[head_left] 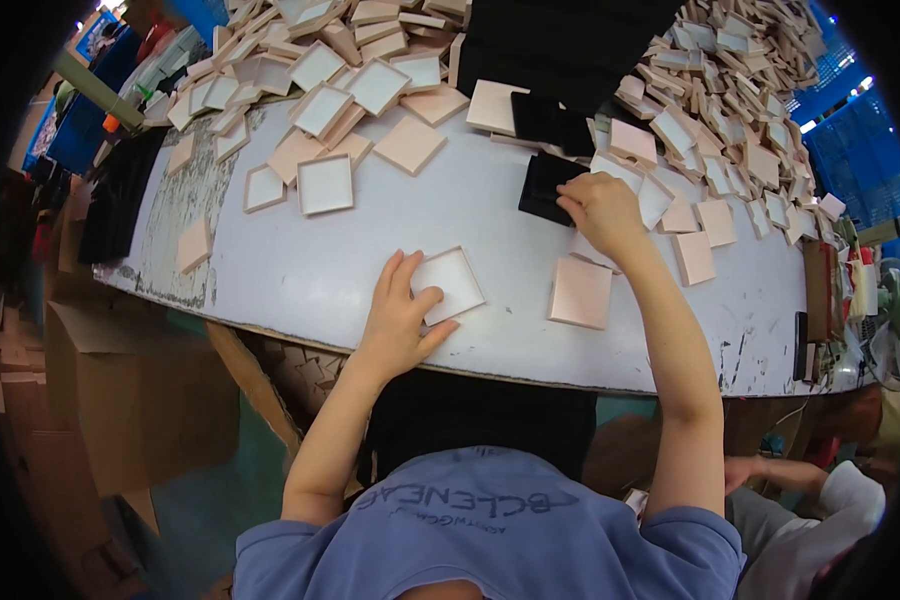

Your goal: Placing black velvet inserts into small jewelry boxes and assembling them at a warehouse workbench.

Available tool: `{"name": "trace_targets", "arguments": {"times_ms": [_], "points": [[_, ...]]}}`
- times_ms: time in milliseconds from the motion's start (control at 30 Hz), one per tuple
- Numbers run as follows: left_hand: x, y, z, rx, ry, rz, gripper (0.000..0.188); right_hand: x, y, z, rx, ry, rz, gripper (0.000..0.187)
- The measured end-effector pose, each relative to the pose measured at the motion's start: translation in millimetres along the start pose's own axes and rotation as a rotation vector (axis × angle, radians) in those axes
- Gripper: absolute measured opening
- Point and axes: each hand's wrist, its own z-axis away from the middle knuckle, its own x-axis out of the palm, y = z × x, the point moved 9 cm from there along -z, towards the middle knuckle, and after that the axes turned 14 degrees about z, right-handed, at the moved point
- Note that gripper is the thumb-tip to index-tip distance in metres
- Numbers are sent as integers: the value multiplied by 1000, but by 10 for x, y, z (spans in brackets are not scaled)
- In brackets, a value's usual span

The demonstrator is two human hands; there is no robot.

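My left hand point(401, 318) rests at the left edge of a shallow pale-pink box piece point(454, 283) with a white inside, lying open side up near the table's front. Its fingers are spread, some outside the rim and one reaching over the inside. Farther off to the right, my right hand point(602, 208) is closed in a pinch at the corner of a black square insert point(545, 187). The pinching fingertips partly cover that corner. More black inserts point(536, 117) lie just beyond it, on pink box pieces. Nearer me sits a closed-side-up pink box piece point(580, 292).
A heap of pink box pieces point(378, 87) covers the far left of the white table point(350, 290), and another heap point(730, 130) the far right. A black panel point(560, 45) stands between them. A cardboard carton point(140, 390) is at lower left. Another person's arm point(785, 472) shows at lower right.
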Motion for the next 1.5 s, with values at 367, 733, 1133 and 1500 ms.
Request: {"name": "trace_targets", "arguments": {"times_ms": [367, 733, 1133, 1500], "points": [[144, -72, -66, -141, 74, 275, 109, -444, -1291, 778, -441, 395, -35, 13], [281, 311, -164, 98, -267, -130, 85, -384, -575, 854, -112, 157, -418, 38], [441, 297, -193, 56, -413, -286, 74, -23, -222, 930, 25, -277, -246, 63], [243, 151, -13, -18, -193, -100, 72, -16, -599, 814, -437, -293, 110, 52]]}}
